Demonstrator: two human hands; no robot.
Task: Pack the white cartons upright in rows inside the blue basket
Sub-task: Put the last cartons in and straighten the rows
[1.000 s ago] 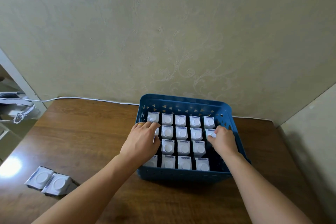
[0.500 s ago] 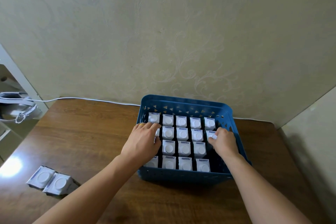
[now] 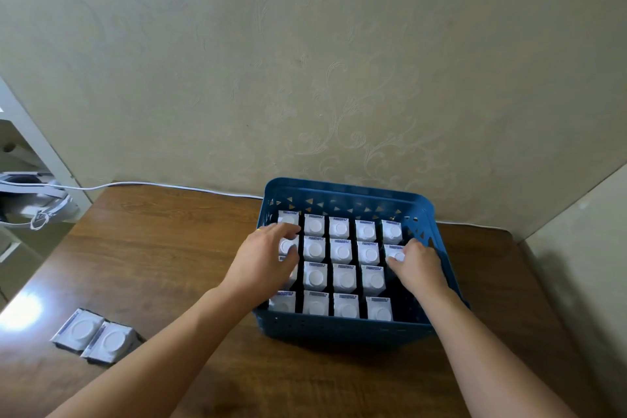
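Note:
The blue basket (image 3: pixel 339 329) stands on the wooden table against the wall. White cartons (image 3: pixel 342 276) with round caps stand upright in it in rows. My left hand (image 3: pixel 261 261) lies over the left column, thumb and fingers pinching the top of a second-row carton (image 3: pixel 285 245). My right hand (image 3: pixel 419 265) is at the right column, its fingers closed around the top of the second-row carton (image 3: pixel 395 252) there. The right column's two front places are dark or hidden by my right hand. Two more cartons (image 3: pixel 96 336) lie on the table at the left.
A white cable (image 3: pixel 163 184) runs along the table's back edge by the wall. White gear with a cord (image 3: pixel 37 210) sits off the table's left end. A second wall closes in on the right.
Both hands stay on the same cartons; the fingers shift only slightly. The view has tilted a little.

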